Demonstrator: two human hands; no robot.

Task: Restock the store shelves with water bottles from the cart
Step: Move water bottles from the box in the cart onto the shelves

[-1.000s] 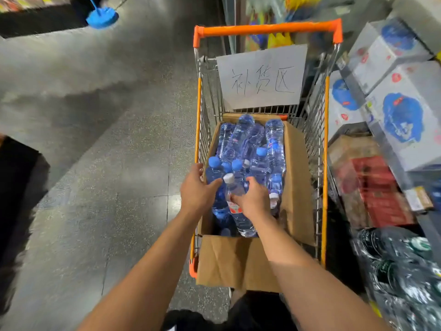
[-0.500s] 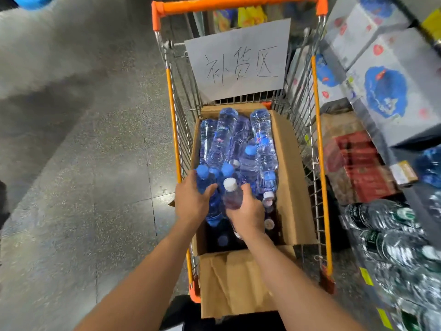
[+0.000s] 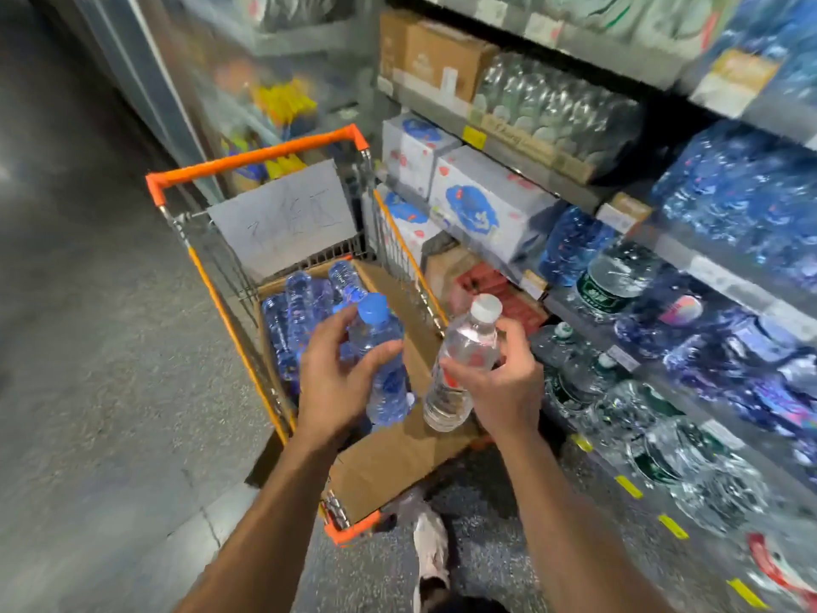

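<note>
a person stands at an orange cart (image 3: 261, 159), each hand curled round one upright water bottle lifted above the cart's cardboard box (image 3: 398, 457). left hand (image 3: 336, 382) grips a blue-capped bottle (image 3: 382, 365); right hand (image 3: 504, 391) grips a white-capped bottle (image 3: 464, 360). the store shelves (image 3: 716, 267) lie to the right, nearer the right hand, so that bottle likely goes first

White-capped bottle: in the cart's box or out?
Out. The right hand grips the white-capped bottle, lifted above the cardboard box at its shelf-side edge.
</note>
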